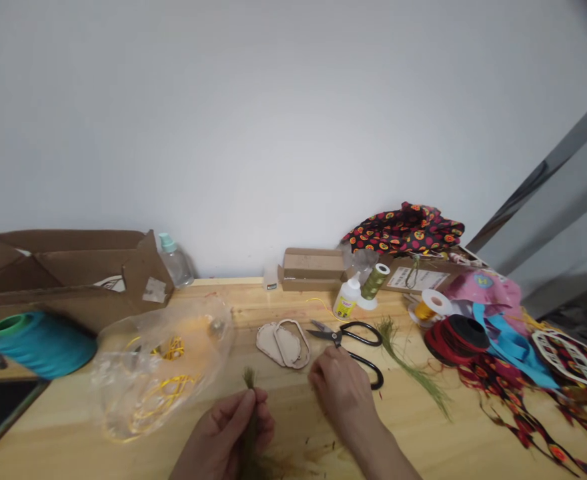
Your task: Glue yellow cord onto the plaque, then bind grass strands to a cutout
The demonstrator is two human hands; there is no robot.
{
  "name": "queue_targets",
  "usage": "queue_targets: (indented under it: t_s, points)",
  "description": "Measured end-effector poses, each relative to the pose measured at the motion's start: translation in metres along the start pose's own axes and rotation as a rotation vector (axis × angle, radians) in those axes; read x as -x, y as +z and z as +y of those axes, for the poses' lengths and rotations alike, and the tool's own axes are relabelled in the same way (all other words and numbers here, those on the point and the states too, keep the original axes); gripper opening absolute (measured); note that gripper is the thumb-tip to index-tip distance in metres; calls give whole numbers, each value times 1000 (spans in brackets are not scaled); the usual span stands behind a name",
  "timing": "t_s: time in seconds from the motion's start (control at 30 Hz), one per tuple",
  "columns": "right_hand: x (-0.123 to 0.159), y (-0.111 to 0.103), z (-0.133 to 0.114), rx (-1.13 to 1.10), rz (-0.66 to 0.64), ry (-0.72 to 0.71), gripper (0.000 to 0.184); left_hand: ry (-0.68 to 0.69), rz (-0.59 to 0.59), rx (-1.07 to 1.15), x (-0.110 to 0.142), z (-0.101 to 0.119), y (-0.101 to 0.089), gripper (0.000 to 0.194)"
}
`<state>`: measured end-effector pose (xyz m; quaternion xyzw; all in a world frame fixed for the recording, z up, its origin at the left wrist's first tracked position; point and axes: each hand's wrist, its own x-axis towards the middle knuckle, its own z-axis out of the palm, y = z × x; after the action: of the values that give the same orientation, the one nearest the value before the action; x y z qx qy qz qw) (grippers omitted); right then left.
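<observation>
A bundle of olive-green threads (249, 379) is pinched between the thumb and fingers of my left hand (231, 430), its frayed tip pointing up and its lower part blurred. My right hand (343, 387) is over the table, fingers bent downward, covering part of the black-handled scissors (361, 331). The fingertips are hidden, so whether they grip the scissors cannot be told. Left of the scissors lie two pale scallop-edged pieces (278, 345), one a flat plate and one an open frame. More loose green threads (418, 373) lie right of the scissors.
A glue bottle (347, 298), a green thread spool (374, 283) and a small cardboard box (311, 270) stand behind. To the left are a plastic bag with yellow cord (166, 373), a teal yarn cone (48, 343) and an open carton (83, 267). Ribbon rolls (456, 339) and patterned fabric crowd the right.
</observation>
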<state>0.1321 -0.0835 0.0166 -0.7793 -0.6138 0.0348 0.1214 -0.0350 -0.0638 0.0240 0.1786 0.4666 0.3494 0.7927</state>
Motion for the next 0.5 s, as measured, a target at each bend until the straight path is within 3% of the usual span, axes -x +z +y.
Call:
queue_targets:
  t_s: [0.2,0.37,0.5]
  points:
    - [6,13,3,-50,11,-51,16,14,-18,55,-4,-11,7,25]
    - [24,2,3,-398,137,-27,14,-15,-42,96,-16,-29,13,27]
    - [32,-3,-2,-520,200,-93,15,27,-88,131,-14,-37,27,23]
